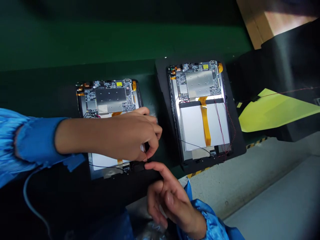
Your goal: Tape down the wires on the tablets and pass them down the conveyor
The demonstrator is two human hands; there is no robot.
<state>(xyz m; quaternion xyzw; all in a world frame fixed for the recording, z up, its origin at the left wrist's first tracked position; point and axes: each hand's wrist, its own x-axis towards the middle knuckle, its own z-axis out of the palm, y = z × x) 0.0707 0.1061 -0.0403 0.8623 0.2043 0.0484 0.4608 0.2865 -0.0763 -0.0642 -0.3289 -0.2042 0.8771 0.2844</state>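
My left hand [135, 133] reaches in from the left across an opened tablet [110, 96], hiding much of its middle. Its fingers are bent, with thumb and index tip pressed together at a small black speaker-like part [137, 166] in the tablet's lower right corner. Whatever lies in this pinch is hidden. From below comes my right hand [172, 200], palm partly turned up, fingers apart. Its stretched index finger touches or nearly touches the right end of that black part. A thin black wire runs along the tablet's lower edge.
A second opened tablet [205, 116] lies on a black foam pad [235, 143] to the right, with twisted red wires trailing over it. Farther right are a yellow sheet [277, 111] and a cardboard box [257, 23]. A pale blue cord [28, 196] hangs below my left sleeve.
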